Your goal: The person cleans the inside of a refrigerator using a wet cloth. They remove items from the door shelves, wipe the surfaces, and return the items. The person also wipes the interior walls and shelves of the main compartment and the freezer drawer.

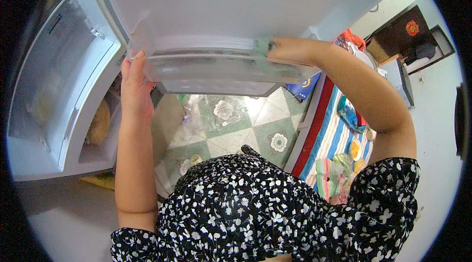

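Observation:
A clear plastic door shelf (206, 66) runs across the inner face of an open refrigerator door (221, 7). My left hand (136, 73) grips the shelf's left end, thumb on top. Inside the shelf, towards its right end, my right hand (284, 50) holds a pale green cloth (262, 48) against it. My right fingers are partly hidden by the cloth and the shelf's rim.
The refrigerator body with a clear drawer front (55, 73) stands at left. A tiled floor (232, 140) lies below. To the right, a striped cloth (324, 133) bears a bowl of yellow-orange food (355, 150), a striped towel (325, 177) and other items. A blue bag (303, 86) stands beyond.

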A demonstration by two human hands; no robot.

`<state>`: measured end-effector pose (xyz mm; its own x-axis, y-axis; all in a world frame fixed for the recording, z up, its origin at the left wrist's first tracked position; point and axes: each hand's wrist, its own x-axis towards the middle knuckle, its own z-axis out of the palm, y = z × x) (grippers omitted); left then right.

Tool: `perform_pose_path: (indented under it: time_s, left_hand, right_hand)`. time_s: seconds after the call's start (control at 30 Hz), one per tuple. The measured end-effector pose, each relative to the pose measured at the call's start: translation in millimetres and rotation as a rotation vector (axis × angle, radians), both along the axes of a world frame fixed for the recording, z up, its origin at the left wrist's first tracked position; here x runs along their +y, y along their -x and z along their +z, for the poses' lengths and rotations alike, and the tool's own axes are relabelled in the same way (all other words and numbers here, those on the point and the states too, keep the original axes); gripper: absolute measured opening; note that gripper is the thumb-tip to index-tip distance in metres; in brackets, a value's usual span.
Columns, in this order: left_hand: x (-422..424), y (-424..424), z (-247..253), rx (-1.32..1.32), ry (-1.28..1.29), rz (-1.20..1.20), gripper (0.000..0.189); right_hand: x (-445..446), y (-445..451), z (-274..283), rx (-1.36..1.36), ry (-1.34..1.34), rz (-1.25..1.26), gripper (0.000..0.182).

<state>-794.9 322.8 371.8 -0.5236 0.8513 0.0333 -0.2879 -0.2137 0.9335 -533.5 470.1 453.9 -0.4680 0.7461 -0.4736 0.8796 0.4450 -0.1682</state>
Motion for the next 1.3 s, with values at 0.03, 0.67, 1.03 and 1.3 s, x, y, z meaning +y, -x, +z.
perform_pose_path:
  time_s: [0.03, 0.67, 1.03, 1.3]
  left_hand:
    - [1.0, 0.3, -1.3, 0.013, -0.007, -0.003, 0.057]
    - [-2.1, -8.1, 3.1, 0.005, 0.044, 0.132, 0.061]
    - [-11.6, 1.9, 2.5, -0.022, -0.004, 0.113, 0.05]
    - [-10.2, 11.7, 1.5, -0.03, 0.002, 0.098, 0.042]
  right_hand:
    - [1.4, 1.4, -4.8, 0.259, 0.18, -0.137, 0.044]
    - [6.6, 16.1, 0.6, 0.148, 0.492, 0.073, 0.04]
    - [-29.7, 127.7, 18.2, 0.866, 0.34, 0.372, 0.028]
    - [-31.4, 166.7, -20.1, 0.25, -0.667, 0.864, 0.019]
